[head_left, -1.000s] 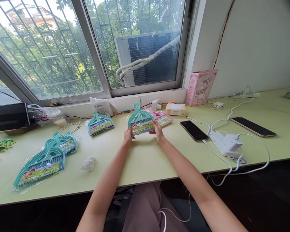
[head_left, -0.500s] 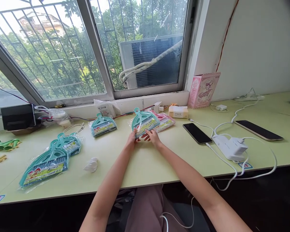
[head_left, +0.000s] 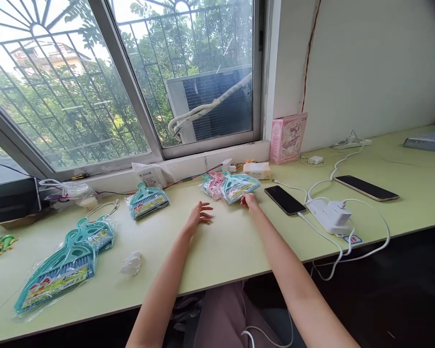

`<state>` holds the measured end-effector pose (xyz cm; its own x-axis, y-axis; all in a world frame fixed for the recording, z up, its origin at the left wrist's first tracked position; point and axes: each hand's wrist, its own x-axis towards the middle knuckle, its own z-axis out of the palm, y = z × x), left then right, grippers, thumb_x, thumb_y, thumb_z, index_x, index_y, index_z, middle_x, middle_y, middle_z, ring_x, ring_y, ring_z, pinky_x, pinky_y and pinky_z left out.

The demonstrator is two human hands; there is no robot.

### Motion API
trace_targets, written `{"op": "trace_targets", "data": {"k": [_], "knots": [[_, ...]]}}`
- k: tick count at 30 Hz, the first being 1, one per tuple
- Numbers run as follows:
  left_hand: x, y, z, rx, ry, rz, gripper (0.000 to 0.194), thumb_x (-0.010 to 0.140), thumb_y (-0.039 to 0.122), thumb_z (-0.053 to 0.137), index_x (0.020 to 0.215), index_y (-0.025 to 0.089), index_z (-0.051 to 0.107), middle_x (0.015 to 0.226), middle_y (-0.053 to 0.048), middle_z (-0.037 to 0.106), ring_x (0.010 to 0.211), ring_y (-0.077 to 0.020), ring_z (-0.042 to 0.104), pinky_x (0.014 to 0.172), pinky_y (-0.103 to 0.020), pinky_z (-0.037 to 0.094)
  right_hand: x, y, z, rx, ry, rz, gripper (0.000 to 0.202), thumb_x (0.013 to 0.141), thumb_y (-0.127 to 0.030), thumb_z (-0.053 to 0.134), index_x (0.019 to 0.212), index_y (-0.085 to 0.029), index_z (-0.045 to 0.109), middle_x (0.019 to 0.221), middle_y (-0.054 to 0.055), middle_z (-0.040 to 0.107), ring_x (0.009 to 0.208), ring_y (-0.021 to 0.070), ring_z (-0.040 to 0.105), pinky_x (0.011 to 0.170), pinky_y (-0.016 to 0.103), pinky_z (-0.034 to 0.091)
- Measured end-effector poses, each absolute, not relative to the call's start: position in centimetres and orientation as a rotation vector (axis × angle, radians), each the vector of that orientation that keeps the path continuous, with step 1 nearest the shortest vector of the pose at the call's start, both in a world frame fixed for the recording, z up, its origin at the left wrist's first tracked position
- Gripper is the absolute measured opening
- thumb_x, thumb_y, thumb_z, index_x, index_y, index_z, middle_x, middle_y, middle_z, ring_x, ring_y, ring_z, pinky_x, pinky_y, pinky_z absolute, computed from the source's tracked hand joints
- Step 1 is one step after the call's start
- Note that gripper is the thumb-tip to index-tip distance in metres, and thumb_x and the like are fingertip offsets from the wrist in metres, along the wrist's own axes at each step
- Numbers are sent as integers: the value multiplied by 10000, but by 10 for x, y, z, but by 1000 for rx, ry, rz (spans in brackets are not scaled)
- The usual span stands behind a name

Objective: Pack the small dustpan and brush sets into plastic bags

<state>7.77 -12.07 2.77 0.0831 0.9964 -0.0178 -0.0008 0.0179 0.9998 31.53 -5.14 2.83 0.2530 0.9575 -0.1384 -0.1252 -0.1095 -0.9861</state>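
Observation:
My right hand (head_left: 250,199) grips the lower edge of a bagged teal dustpan and brush set (head_left: 237,187), tilted over the pile at the back middle of the table. Beside it a pink set (head_left: 215,186) shows, partly covered, with some teal behind it. My left hand (head_left: 198,216) is empty, its fingers spread just above the table, left of that pile. Farther left lies a small stack of teal sets (head_left: 149,201). Larger bagged teal sets (head_left: 63,270) overlap at the front left.
A crumpled white tissue (head_left: 131,264) lies left of my left arm. On the right are a phone (head_left: 284,199), a white power strip (head_left: 328,216) with cables and a second phone (head_left: 367,187). A tissue pack (head_left: 256,170) and a pink box (head_left: 288,138) stand near the wall.
My left hand has let go of the teal set and moved left. My right hand has carried the set rightward over the pile. The view has shifted slightly right.

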Motion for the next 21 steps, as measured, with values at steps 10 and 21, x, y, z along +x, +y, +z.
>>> {"op": "trace_targets", "data": {"k": [10,21], "knots": [[76,-118,26,1226,1267,1137,388,909,475,492,1054,137,613,1060,-160,684,619,-145,646,567,-274,541,316,-46,11,-1529,-1139,965,382,897,-321,567,542,-185,528,384,26,531,318,139,489,421,263,424],[-6,-104,16,1670,2395,1338,370,847,195,496,1193,131,610,1442,-200,434,1386,-340,325,1113,-488,311,292,-77,33,-1808,-1528,387,503,997,-420,336,920,-122,734,974,224,710,954,284,674,761,322,463]]}}
